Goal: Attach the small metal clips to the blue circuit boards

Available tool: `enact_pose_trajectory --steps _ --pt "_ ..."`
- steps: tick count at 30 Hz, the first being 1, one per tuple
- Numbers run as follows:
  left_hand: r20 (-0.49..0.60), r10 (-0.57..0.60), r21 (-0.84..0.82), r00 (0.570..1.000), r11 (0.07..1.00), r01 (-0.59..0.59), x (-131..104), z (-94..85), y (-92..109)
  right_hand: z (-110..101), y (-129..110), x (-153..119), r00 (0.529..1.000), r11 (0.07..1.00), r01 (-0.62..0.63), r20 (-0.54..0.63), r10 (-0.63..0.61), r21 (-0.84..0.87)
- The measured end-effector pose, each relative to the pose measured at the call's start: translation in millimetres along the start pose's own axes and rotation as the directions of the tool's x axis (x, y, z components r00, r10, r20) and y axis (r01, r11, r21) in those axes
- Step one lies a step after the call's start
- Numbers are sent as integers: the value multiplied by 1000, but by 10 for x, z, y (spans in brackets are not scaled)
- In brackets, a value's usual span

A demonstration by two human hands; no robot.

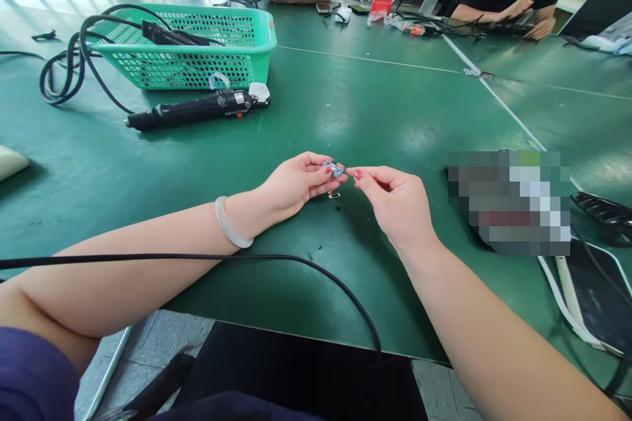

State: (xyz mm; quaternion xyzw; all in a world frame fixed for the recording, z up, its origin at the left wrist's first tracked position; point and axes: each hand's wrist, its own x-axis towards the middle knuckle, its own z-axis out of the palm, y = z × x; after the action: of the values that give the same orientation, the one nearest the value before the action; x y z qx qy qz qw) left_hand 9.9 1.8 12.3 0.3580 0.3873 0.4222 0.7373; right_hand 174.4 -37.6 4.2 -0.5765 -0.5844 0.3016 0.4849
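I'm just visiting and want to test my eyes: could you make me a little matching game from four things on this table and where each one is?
Things:
1. small blue part
2. electric screwdriver
3. green basket
4. pale bangle

Places:
A. on the left wrist
B. far left of the table, with black cables in it
C. pinched in the left hand's fingers
D. lying on the table in front of the basket

Pairs: 1-C, 2-D, 3-B, 4-A

left hand [291,185] pinching, right hand [395,200] (fingertips together)
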Motion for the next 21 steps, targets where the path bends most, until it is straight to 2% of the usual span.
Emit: enact_pose_trajectory --steps 3,6,13,21 --pt "-91 63 -46 994 997 -67 48 -49 -2 27 38 26 996 968 46 91 -24 -247" --pt "-137 98 -46 986 993 -105 64 -68 -9 85 66 55 981 911 122 186 -51 -393" --pt "-138 91 -25 986 995 -96 39 -42 -7 144 100 114 955 834 234 278 -102 -499" --pt "-125 100 -13 987 995 -102 56 -57 -20 111 82 127 954 813 257 270 -127 -523"
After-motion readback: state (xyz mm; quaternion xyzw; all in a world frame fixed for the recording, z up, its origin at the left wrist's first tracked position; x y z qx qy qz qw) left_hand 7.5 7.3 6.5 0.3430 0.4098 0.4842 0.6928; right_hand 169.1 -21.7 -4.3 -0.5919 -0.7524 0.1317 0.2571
